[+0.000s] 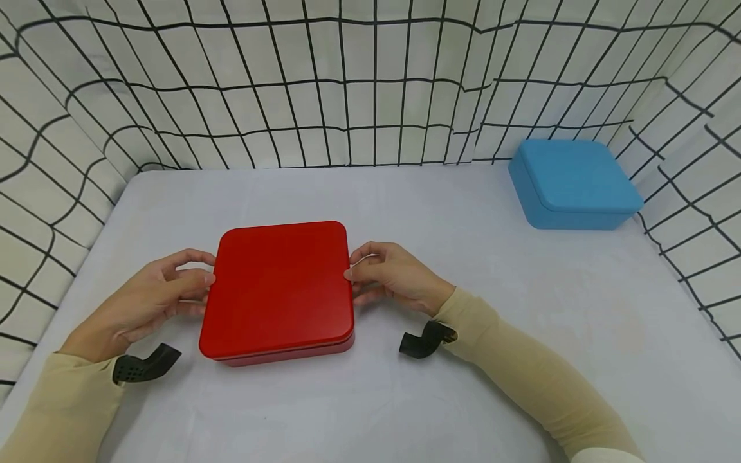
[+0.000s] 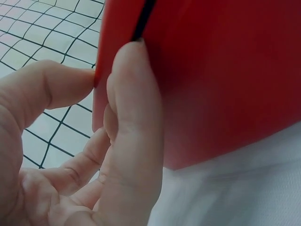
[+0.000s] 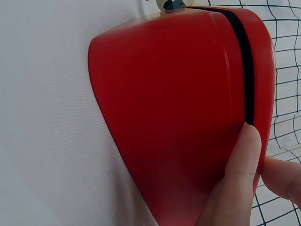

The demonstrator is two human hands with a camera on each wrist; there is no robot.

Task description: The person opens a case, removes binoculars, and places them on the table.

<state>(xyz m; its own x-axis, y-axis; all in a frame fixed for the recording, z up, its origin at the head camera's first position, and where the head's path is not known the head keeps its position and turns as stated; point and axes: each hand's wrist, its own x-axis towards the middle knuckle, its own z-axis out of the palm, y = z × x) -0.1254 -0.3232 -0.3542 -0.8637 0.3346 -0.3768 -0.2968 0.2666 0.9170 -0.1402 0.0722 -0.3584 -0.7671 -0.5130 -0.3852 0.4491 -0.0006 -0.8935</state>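
Note:
A red rectangular box [image 1: 283, 289] with rounded corners stands on the white table, its lid on top. Dark gaps show between the lid [image 2: 115, 52] and the box body [image 2: 216, 84] in the left wrist view, and again along the lid rim [image 3: 263, 70] in the right wrist view. At the box's left side my left hand [image 1: 156, 292] pinches the lid edge, thumb on the lid and a fingertip at the gap. On the opposite side my right hand [image 1: 399, 276] pinches the lid edge likewise. The inside of the box is hidden.
A closed blue box [image 1: 579, 177] stands at the table's back right corner. White cloth walls with a black grid [image 1: 359, 83] enclose the white table [image 1: 370, 399] at the back and sides. A dark wrist camera mount [image 1: 425, 341] sits on each sleeve.

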